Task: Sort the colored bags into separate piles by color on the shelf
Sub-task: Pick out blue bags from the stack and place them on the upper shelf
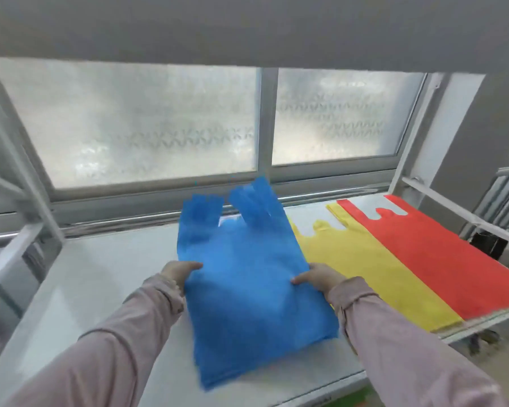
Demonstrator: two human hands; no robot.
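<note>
A stack of blue bags (247, 277) is held over the middle of the white shelf (100, 277), handles pointing toward the window. My left hand (178, 273) grips its left edge, thumb on top. My right hand (318, 279) grips its right edge in the same way. To the right a yellow pile (365, 268) lies flat on the shelf, and a red pile (435, 254) lies flat beside it at the far right. The blue stack overlaps the yellow pile's left edge.
A frosted window (159, 124) runs behind the shelf. White shelf posts (21, 183) stand at the left and at the right (409, 160). An upper shelf board (247, 24) hangs overhead. A small black box (488, 242) sits past the red pile.
</note>
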